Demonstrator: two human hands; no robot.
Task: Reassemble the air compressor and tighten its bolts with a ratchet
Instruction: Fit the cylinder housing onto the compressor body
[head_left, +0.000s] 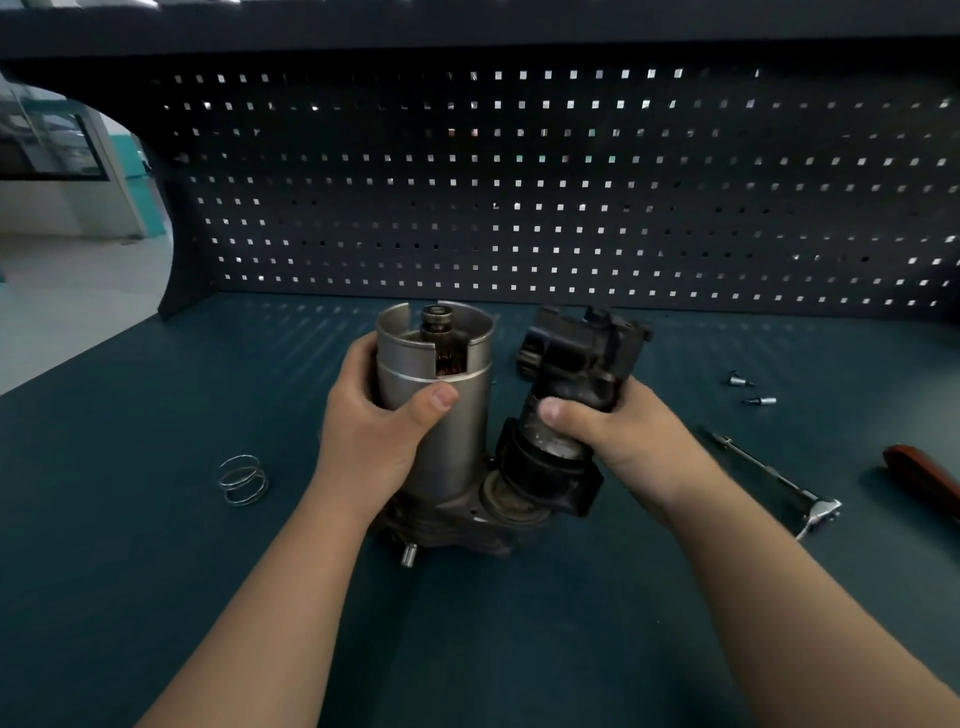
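The air compressor (452, 514) stands on the dark green surface (130, 571); the left hand (371, 436) wraps round its smooth, shiny silver can (460, 431); the right hand (618, 436) grips its rough black part (576, 358), tilted beside the can; a wire spring (242, 479) lies nearby.

Motor housing (434, 415) upright on the crankcase (457, 525) mid-bench (156, 571), cylinder head (571, 364) tilted just right of it. Spring (243, 479) lies left. On my right, ratchet (779, 483), with two small metal pieces (740, 382) behind it. Pegboard (519, 182) at the back.
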